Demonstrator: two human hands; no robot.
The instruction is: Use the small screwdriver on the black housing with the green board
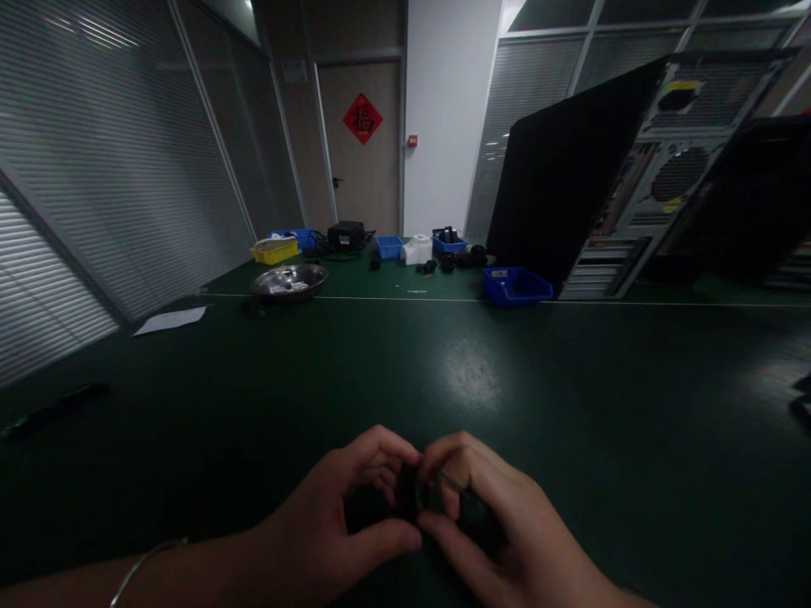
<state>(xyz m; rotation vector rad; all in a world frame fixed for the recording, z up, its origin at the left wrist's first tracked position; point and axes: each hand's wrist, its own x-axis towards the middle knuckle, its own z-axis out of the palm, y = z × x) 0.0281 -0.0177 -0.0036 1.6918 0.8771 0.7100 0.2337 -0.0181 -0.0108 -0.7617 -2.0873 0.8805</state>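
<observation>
Both hands are near the bottom middle of the head view, over the dark green table. My left hand [342, 515] curves its fingers and thumb around the left side of a small dark round part [421, 490]. From the right, my right hand [500, 515] pinches the same part between thumb and fingers. A thin pale edge shows near the right fingers; what it belongs to is too dim to tell. The fingertips of the two hands nearly meet at the part, and much of it is hidden by them.
Across the green table [355, 355] stand a metal bowl [290, 283], a yellow tray [274, 252], a blue bin [517, 287] and a large black computer case [570, 169]. A dark tool [57, 408] lies at left, near white paper [170, 321].
</observation>
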